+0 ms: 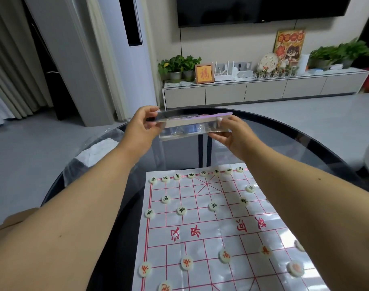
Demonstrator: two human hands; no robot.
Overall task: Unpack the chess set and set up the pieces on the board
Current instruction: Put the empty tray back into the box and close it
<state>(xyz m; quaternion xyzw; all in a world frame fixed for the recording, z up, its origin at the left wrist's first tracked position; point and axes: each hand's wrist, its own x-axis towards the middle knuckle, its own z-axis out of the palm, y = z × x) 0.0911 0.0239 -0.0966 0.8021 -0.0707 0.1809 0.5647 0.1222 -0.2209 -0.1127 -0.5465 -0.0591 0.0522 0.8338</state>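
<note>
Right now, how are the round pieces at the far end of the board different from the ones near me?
The far pieces carry dark characters; the near pieces carry red ones. The far pieces' back row is lined up along the board's far edge; the near pieces' back row is mostly out of view. Both are pale round discs lying flat.

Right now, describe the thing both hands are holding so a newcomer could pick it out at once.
Start at the round dark glass table; beyond the far edge of the white xiangqi board sheet, the left hand and right hand grip the ends of a clear plastic case. It is held up in the air, flat and see-through with a purple top edge, unlike the round cream pieces on the sheet.
</note>
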